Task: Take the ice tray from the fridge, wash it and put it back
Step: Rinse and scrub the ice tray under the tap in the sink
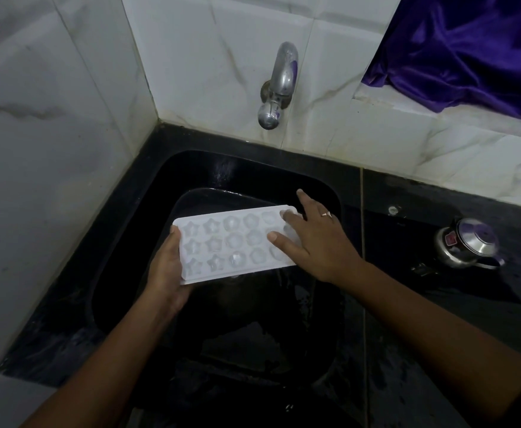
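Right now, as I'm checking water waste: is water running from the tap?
No, no stream falls from the tap toward the ice tray held over the sink.

Out of sight, cropped or unreadable

The left hand [166,270] had its fingers hidden beneath the ice tray [222,242], and the right hand [317,242] covered the tray's right-end moulds. Both forearms ran off the bottom edge. The purple cloth [469,50] was cropped at top and right. The steel pot [469,242] bore a red label [450,240] too small to read, and the floor of the black sink [191,168] was lost in darkness.
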Available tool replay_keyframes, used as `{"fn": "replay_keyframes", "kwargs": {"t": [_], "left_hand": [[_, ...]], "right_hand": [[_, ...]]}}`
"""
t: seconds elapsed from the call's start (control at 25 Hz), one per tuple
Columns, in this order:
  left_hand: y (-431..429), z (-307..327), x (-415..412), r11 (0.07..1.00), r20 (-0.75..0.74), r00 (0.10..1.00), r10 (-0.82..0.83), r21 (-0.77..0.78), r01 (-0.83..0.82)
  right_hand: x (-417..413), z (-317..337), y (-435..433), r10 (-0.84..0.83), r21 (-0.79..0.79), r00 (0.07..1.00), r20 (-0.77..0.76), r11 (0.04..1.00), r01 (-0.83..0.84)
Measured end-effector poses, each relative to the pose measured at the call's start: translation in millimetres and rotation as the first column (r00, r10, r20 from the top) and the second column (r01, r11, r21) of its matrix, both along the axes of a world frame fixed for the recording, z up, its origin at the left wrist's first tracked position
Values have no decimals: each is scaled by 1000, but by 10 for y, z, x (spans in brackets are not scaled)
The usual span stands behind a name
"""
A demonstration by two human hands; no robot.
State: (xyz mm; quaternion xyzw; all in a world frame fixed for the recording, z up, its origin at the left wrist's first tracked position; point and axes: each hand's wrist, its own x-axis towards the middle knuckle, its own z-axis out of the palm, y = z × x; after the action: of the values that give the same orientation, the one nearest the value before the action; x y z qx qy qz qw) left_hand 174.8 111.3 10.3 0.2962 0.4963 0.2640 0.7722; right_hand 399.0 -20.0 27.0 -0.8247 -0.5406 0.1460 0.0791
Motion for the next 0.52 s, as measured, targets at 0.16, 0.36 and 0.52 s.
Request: {"fn": "replay_keyframes", "kwargs": {"t": [0.16, 0.36, 0.52], "left_hand": [[-10, -13, -18, 1000, -1, 1000, -1, 1, 1], [19, -63, -97, 999, -29, 1000, 0, 37, 1], [15, -116, -168, 999, -38, 999, -18, 26, 19]], "right_hand": [[-18, 4, 24, -131, 30, 896, -424, 987, 159], [44, 139, 61, -251, -97, 694, -675, 963, 253], [183, 144, -21, 107, -69, 986, -126, 991, -116]]}}
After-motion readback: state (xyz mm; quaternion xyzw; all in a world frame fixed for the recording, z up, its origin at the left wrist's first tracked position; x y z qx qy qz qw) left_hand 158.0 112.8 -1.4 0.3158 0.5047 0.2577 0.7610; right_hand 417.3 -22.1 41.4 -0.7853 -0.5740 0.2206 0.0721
